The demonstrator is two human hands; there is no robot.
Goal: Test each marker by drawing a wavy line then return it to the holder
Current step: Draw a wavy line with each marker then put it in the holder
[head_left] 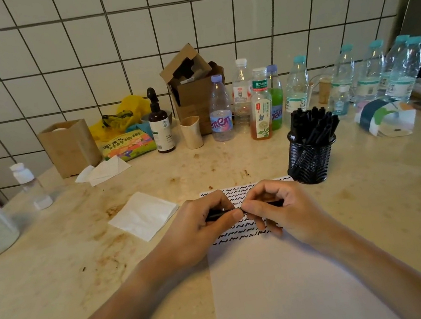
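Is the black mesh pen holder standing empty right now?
No, the black mesh pen holder is crammed with many black markers whose ends stick up above its rim.

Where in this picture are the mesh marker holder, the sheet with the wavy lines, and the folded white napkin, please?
mesh marker holder (pixel 311 160): head view, on its black mesh wall.
sheet with the wavy lines (pixel 281 286): head view, on its blank lower part.
folded white napkin (pixel 143 216): head view, on its top face.
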